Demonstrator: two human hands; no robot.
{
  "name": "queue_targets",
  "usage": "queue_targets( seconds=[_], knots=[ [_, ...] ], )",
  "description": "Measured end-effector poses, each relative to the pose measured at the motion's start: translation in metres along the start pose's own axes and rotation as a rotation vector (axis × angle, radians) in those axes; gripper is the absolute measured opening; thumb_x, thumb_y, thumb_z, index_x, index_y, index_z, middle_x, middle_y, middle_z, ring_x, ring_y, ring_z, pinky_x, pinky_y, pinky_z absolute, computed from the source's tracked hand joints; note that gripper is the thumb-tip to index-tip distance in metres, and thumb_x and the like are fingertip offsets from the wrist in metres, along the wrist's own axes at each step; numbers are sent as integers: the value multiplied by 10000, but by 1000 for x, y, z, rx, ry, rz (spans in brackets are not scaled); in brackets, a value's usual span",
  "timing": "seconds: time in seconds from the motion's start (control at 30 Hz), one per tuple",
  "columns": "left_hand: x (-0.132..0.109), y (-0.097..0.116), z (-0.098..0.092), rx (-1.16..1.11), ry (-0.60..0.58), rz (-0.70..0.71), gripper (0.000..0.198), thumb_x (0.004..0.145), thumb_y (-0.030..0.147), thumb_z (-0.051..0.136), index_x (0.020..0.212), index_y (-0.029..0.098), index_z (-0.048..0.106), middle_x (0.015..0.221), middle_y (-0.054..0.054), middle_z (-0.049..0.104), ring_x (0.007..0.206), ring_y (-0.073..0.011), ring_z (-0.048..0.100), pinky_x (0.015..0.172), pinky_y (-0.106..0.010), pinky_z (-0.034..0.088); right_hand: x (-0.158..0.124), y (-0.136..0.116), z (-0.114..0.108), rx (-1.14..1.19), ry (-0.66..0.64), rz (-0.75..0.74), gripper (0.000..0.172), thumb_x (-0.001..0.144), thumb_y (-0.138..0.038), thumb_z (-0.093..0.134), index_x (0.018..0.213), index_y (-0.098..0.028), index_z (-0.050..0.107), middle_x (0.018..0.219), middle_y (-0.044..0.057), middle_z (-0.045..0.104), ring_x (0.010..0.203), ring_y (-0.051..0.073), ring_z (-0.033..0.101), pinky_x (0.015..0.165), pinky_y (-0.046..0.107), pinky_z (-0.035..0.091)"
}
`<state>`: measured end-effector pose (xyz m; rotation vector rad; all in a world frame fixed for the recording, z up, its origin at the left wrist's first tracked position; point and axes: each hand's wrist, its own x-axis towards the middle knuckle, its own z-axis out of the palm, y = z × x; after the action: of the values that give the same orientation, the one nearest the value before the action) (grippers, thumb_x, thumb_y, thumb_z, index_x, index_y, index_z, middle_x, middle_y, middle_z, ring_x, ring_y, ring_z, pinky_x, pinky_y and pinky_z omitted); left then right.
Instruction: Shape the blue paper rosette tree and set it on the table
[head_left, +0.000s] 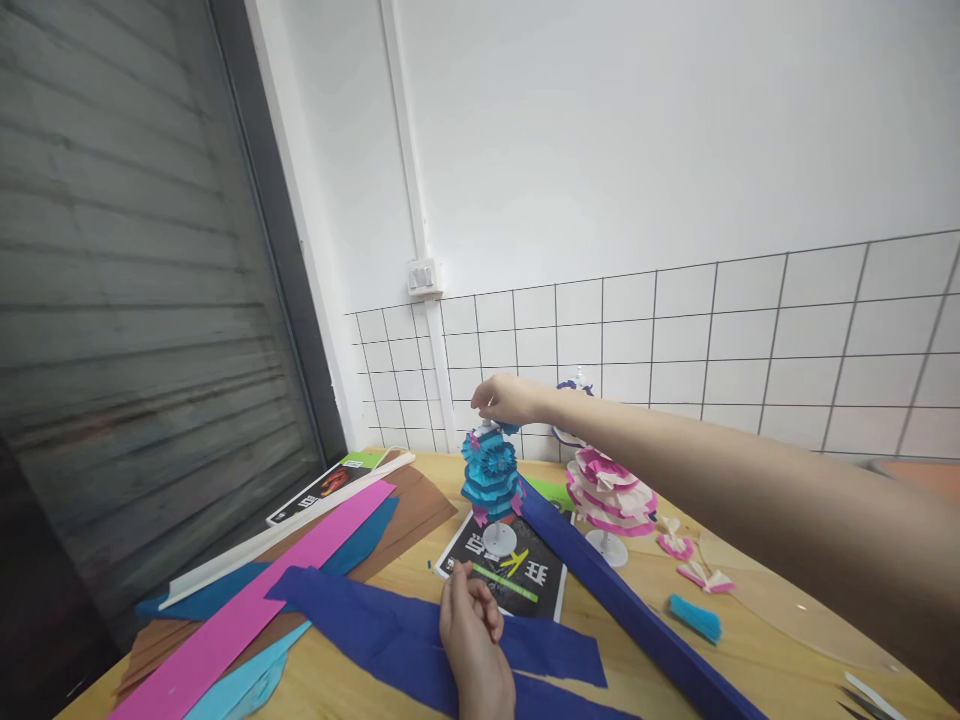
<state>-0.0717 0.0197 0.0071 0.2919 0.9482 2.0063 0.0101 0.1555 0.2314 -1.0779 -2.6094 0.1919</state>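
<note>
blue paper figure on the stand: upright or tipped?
Upright. The blue paper figure stands vertical on its white round base on the black card; the right hand touches its top.

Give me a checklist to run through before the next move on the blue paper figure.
1. Right hand at the top of the blue ruffled crepe-paper figure on its white stand: ok, fingertips on it.
2. Figure upright, round base on the black printed card: ok.
3. Left hand resting on the dark blue crepe-paper sheet: ok; fingers curled, whether the grip holds anything cannot tell.
4. Pink and white ruffled paper figure apart from the blue one: ok.
5. Right forearm clear of the pink and white figure: cannot tell.
</note>
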Motion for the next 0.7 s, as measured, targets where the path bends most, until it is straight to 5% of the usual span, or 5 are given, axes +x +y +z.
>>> queue_targets(
  seconds=[0.27,0.47,0.6,0.7],
  knots=[
    [-1,0,1,12,-6,-9,558,508,589,739,801,163,528,449,86,461,336,-34,311,296,-142,214,-3,5,4,-41,67,-50,211,878,-300,552,1043,-174,586,1084,47,607,935,181,594,811,396,491],
    [-4,3,3,34,-61,-26,492,511,549,764,709,167,526,458,80,463,351,-33,322,300,-142,219,-20,0,-11,-23,276,-124,274,836,-198,587,1106,-152,570,1210,95,559,1107,216,511,949,415,402],
    [-6,0,4,80,-130,-34,476,549,558,755,653,177,489,491,78,462,371,-32,331,314,-146,238,-75,-12,-19,12,411,-219,311,848,-140,524,1158,-138,544,1210,94,563,1132,178,482,993,332,360],
    [-9,-6,5,118,-209,-77,453,573,534,760,675,172,508,527,71,475,412,-38,386,345,-143,282,-146,-21,-4,97,355,-335,247,864,-159,494,1090,-188,591,1086,59,624,1025,170,544,910,327,425]
  ],
)
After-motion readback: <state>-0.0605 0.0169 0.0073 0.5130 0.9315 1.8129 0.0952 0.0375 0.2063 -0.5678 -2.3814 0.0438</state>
